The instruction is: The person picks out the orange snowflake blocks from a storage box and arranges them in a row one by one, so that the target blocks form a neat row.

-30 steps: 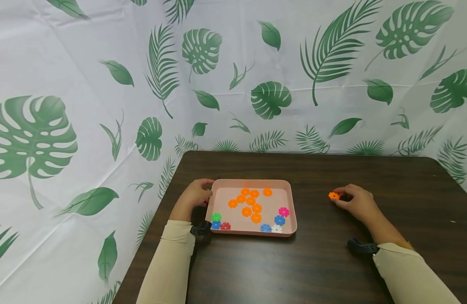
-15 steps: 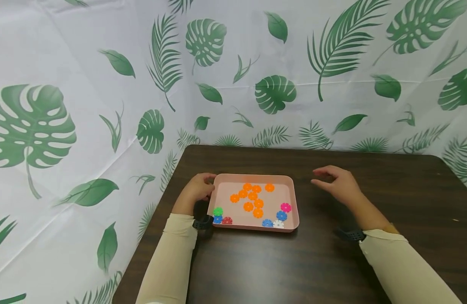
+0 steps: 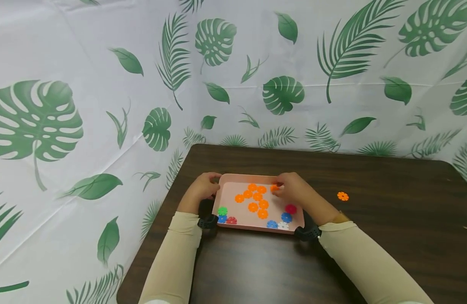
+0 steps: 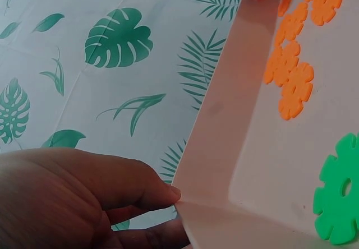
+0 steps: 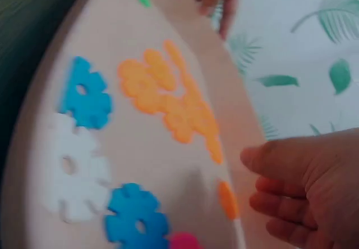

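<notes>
A shallow pink tray (image 3: 242,216) holds several orange notched plastic discs (image 3: 258,196) grouped in its middle. My left hand (image 3: 201,189) pinches the tray's left rim, thumb over the edge and fingers beneath, as the left wrist view shows. Over the tray's back right is my right hand (image 3: 296,191), its fingers parted around a lone orange disc (image 3: 274,187). The blurred right wrist view shows the thumb and fingertips short of that disc (image 5: 227,199), with nothing held. Another orange disc (image 3: 342,196) lies on the dark table, right of the tray.
In the tray's front left corner lie a green disc (image 3: 222,210), a blue disc (image 3: 222,219) and a red disc (image 3: 231,220). A magenta disc (image 3: 290,209), a white disc (image 3: 283,226) and blue discs (image 3: 286,217) sit front right. Behind the table (image 3: 404,219) hangs a leaf-patterned cloth (image 3: 241,42).
My right hand has let go of the orange disc, leaving it on the table, and moved left over the tray. My left hand stays at the tray's left rim.
</notes>
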